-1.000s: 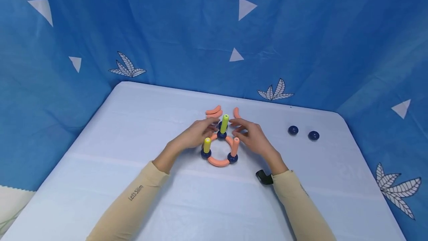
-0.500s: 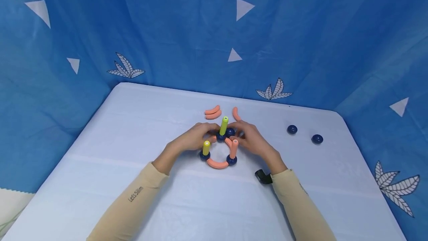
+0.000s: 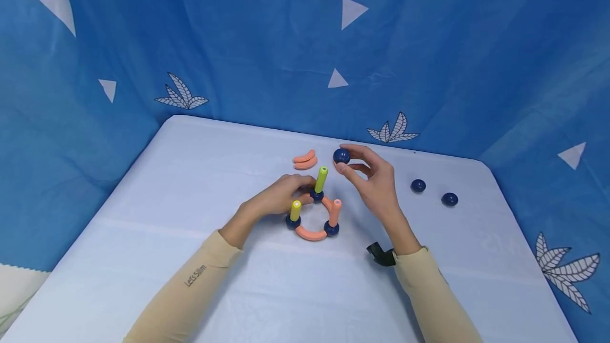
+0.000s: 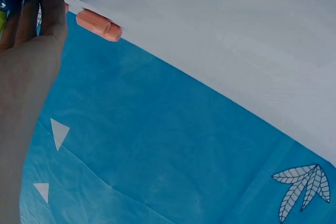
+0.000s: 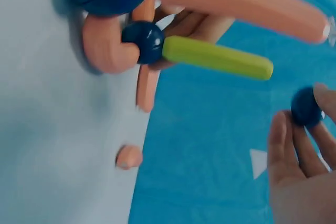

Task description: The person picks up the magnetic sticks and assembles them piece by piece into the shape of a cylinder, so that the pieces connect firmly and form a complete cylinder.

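Observation:
A ring of curved coral pieces (image 3: 311, 234) joins three navy balls on the table. Upright sticks rise from the balls: a lime green stick (image 3: 321, 179) at the far one, a shorter yellow stick (image 3: 295, 210) at the left, a coral stick (image 3: 335, 213) at the right. My left hand (image 3: 281, 195) holds the ring at its far ball (image 3: 316, 196), thumb in front and fingers behind. Up beyond the ring on the right, my right hand (image 3: 374, 179) pinches a loose navy ball (image 3: 341, 155) between thumb and fingers, also seen in the right wrist view.
Two curved coral pieces (image 3: 305, 160) lie side by side beyond the ring. Two loose navy balls (image 3: 418, 186) sit on the white table (image 3: 214, 163) at the right. A black angled object (image 3: 381, 254) is at my right cuff. A blue curtain (image 3: 267, 41) hangs behind.
My right hand has picked up the loose navy ball from beside the far ball and moved it away and to the right. My left hand has stayed at the ring.

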{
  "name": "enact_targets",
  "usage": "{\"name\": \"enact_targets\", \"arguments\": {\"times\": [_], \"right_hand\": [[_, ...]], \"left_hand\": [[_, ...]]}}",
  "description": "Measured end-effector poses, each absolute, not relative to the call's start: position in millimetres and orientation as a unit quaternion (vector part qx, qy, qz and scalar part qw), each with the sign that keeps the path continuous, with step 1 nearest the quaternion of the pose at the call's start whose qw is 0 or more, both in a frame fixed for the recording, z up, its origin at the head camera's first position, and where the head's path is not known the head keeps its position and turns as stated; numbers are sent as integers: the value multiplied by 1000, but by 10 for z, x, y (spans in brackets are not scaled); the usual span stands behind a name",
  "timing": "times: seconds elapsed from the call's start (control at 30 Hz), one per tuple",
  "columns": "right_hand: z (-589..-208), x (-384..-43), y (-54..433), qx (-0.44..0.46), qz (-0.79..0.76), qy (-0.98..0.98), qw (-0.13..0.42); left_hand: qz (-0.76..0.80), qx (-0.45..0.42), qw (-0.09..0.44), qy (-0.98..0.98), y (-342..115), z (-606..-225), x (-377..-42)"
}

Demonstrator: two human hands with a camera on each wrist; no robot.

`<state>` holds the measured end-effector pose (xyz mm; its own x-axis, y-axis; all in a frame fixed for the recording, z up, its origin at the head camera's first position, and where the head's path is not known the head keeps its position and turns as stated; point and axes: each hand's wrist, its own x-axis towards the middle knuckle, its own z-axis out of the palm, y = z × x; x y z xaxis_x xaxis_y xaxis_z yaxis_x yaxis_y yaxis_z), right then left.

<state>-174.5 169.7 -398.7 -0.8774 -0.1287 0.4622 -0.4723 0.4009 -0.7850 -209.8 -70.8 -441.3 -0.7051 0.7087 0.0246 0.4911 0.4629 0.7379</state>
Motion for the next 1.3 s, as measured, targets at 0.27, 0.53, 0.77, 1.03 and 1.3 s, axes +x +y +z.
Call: {"name": "enact_targets", "arguments": {"times": [0.27, 0.53, 0.77, 1.03, 1.3], "right_hand": [[-3956, -1681, 1722, 215, 477, -845, 106], [-3910, -1626, 1855, 207, 478, -850, 83], [-3988, -1656, 1829, 213, 484, -846, 66], [-3937, -1820, 1803, 174, 439, -878, 77], [-3993, -1816, 2665, -28, 313, -941, 125]], "left_hand": [[401, 368, 134, 828, -590, -4394, -2126], [443, 380, 148, 799, -434, -4330, -2181], [410, 380, 165, 813, -389, -4372, -2296], [380, 316, 136, 858, -716, -4382, -2234], [385, 336, 127, 850, -544, -4357, -2241]]}}
